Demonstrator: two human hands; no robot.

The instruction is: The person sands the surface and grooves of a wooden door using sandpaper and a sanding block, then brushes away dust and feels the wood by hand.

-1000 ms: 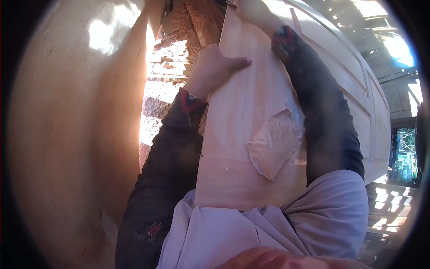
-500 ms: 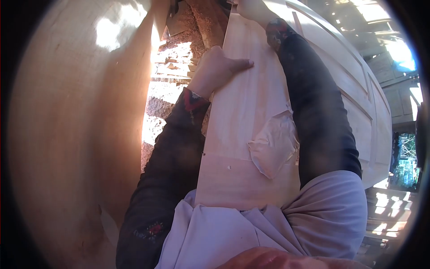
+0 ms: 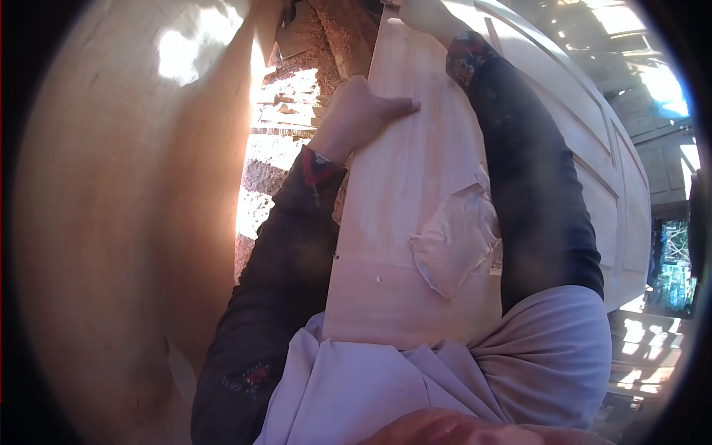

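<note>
A long pale wooden board [image 3: 400, 193] runs away from my lap, its near end against my light clothing. My left hand [image 3: 361, 115] is closed on the board's left edge, thumb on top and fingers hidden beyond the edge. Near the board's far end, at the top of the view, is my right hand [image 3: 423, 16], its fingers bent and partly cut off by the frame. What it holds, if anything, I cannot make out. A crumpled, pale, sheet-like piece [image 3: 454, 241] lies on the board beside my right forearm.
On the left rises a large smooth wooden surface [image 3: 126, 222]. Pale panelled doors [image 3: 586, 148] stand at the right. Wood shavings and scraps [image 3: 285, 104] cover the ground beyond my left arm. Sunlit planks [image 3: 645, 348] lie at lower right.
My right forearm and wrist have shifted slightly to the right, and the right hand a little with them. My left hand and the board stay in place.
</note>
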